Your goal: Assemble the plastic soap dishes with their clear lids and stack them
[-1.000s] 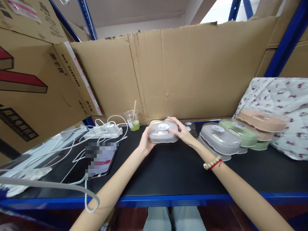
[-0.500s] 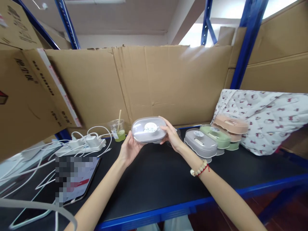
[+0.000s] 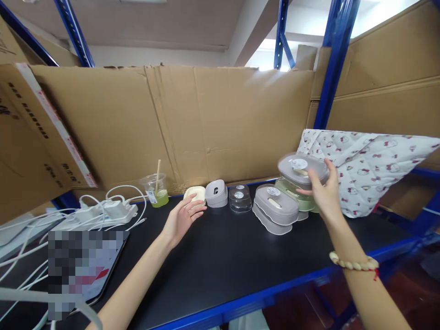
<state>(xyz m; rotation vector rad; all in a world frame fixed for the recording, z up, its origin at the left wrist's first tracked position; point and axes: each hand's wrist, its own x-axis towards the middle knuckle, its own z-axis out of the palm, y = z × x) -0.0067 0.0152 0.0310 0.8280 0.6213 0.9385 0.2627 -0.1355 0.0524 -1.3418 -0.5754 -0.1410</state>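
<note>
My right hand (image 3: pixel 326 185) grips the right end of a grey oval box with a clear lid (image 3: pixel 287 165) and a round white sticker. That box is over the green lidded boxes (image 3: pixel 283 187), partly hiding them; whether it touches them I cannot tell. Close to their left, a similar grey lidded box (image 3: pixel 271 206) sits on a wavy-edged grey piece. My left hand (image 3: pixel 184 217) is open, fingers stretched towards a small cream box (image 3: pixel 196 191); contact is unclear. Beside that are a small grey box with a dark slot (image 3: pixel 217 195) and stacked clear lids (image 3: pixel 240 201).
A plastic cup with green drink (image 3: pixel 158 195) and a straw stands at the back left. White cables and a power strip (image 3: pixel 96 213) lie near a tablet (image 3: pixel 99 266). A patterned white quilted cloth (image 3: pixel 364 160) is at right. Cardboard (image 3: pixel 237 123) walls the back.
My right hand has carried the grey box right, over the green boxes. My left hand has let go of it and opened. The small boxes behind are now visible. The view has shifted right.
</note>
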